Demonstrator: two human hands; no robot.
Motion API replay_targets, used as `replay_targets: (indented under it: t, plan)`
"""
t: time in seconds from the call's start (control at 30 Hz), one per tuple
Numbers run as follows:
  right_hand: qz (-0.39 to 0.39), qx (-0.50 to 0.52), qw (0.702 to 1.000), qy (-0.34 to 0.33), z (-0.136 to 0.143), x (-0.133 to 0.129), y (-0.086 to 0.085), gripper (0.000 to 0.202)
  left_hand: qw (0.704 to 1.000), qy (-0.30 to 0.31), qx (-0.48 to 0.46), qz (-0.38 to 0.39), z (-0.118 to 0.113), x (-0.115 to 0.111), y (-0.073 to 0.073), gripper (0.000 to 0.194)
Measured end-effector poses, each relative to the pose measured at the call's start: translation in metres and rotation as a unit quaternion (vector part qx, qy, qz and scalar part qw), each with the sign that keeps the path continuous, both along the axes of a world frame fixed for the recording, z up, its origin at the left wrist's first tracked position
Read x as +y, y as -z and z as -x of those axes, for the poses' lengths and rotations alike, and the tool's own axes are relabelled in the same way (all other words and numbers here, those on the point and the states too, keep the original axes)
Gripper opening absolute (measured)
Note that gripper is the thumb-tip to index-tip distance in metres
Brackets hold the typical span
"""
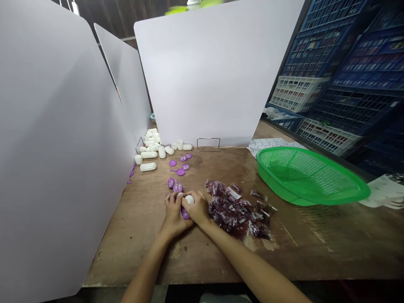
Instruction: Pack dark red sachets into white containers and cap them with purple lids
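Note:
Near the middle of the wooden table, my left hand (174, 214) and my right hand (197, 206) are close together. White rounded containers show between the fingers, and the right hand's fingers curl round one white container (190, 200). The left hand's fingers are bent over another white piece, mostly hidden. A purple lid (185, 213) shows between the hands. Just beyond them lie purple lids (177, 187), several in all. To the right of my right hand is a pile of small dark red wrapped packets (230, 208).
White bottles (148, 166) lie at the back left beside tall white panels (208, 75). A green oval basket (284, 189) sits on the right of the table (132, 248). Stacked blue and white crates (296, 92) stand behind, at the right.

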State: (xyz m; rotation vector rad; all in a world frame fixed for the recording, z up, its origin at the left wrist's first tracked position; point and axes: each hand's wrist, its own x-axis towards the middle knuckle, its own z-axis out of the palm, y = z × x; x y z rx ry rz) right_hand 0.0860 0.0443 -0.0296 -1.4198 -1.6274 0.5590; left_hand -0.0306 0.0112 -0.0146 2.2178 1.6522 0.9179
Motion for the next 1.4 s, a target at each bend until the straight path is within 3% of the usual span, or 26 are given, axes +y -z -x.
replay_targets:
  t: [0.23,0.43,0.67,0.83,0.97,1.07,1.13,1.23,1.4]
  plan:
    - [0.075,0.147,0.985,0.056,-0.009,0.034,0.013,0.034,1.0,-0.003,0.003,0.024,0.007,0.014,-0.004,0.056]
    - [0.092,0.21,0.97,0.081,-0.009,0.042,0.017,0.033,1.0,-0.004,0.015,-0.003,-0.002,0.013,0.0,0.054]
    - [0.09,0.225,0.967,0.081,-0.037,0.063,-0.007,0.025,0.999,-0.02,-0.041,-0.014,0.004,0.006,0.0,0.052]
    - [0.155,0.213,0.964,-0.014,-0.033,0.049,-0.028,0.021,0.988,-0.065,-0.141,-0.01,0.017,0.007,0.001,0.053]
    - [0.22,0.13,0.961,-0.109,-0.001,0.015,-0.031,0.014,0.958,-0.118,-0.263,-0.008,0.033,0.012,0.002,0.05]
    - [0.23,0.032,0.967,-0.102,0.009,0.002,-0.028,0.013,0.918,-0.157,-0.365,-0.002,0.044,0.015,0.002,0.049]
    - [0.212,-0.032,0.975,-0.064,0.005,0.006,-0.028,0.021,0.884,-0.178,-0.432,0.01,0.048,0.016,0.001,0.053]
    - [0.185,-0.108,0.976,-0.046,-0.003,0.024,-0.034,0.05,0.833,-0.194,-0.517,0.034,0.051,0.02,-0.003,0.059]
    - [0.155,-0.204,0.953,-0.164,0.015,0.061,-0.047,0.086,0.788,-0.193,-0.579,0.082,0.054,0.039,-0.016,0.056]
